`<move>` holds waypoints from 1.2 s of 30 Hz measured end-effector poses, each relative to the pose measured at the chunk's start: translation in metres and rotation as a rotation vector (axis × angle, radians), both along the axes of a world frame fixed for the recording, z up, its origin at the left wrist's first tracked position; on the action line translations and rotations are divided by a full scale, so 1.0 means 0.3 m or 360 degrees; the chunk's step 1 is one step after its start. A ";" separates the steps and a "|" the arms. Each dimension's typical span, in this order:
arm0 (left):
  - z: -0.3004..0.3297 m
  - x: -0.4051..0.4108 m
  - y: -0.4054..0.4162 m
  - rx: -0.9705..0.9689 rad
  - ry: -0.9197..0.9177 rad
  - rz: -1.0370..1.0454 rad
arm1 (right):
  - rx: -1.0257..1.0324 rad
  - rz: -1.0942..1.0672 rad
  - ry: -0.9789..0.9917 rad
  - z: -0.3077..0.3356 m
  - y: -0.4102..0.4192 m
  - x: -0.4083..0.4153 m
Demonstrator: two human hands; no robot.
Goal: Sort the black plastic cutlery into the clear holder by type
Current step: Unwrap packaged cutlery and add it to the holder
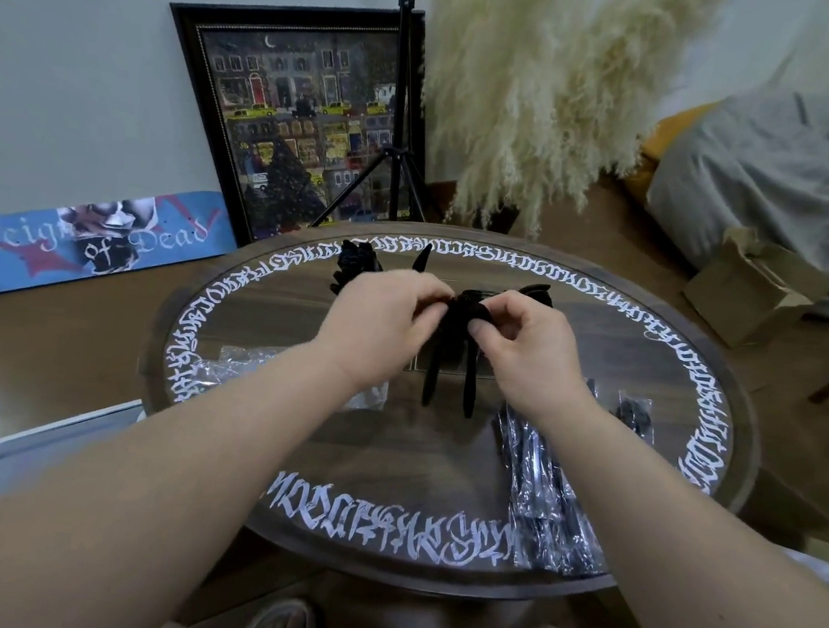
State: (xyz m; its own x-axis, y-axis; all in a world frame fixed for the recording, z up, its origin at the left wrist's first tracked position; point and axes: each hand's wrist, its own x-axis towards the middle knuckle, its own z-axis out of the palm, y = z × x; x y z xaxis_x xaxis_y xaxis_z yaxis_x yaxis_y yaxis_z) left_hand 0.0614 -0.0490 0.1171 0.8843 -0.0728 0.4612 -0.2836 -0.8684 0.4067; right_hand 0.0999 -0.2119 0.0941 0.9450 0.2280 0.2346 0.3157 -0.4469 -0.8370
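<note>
At frame centre my left hand [381,317] and right hand [517,346] pinch a bunch of black plastic cutlery [455,349]; loosening could scatter mixed types.

A round table [438,450] sits in the middle, with both hands meeting above its far half: the left hand [380,320] on the left, the right hand [527,347] on the right, gripping a bundle of cutlery [454,354] between them. Wrapped cutlery packets [547,494] lie near right on the table, an empty wrapper [240,371] lies left, and more cutlery [356,266] stands at the far edge. Behind the table, a framed picture [295,119] leans against the wall.
</note>
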 end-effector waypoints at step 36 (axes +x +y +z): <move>-0.069 0.271 -0.095 0.0467 0.0497 -0.0011 | 0.0096 -0.0643 -0.0894 0.184 -0.262 0.207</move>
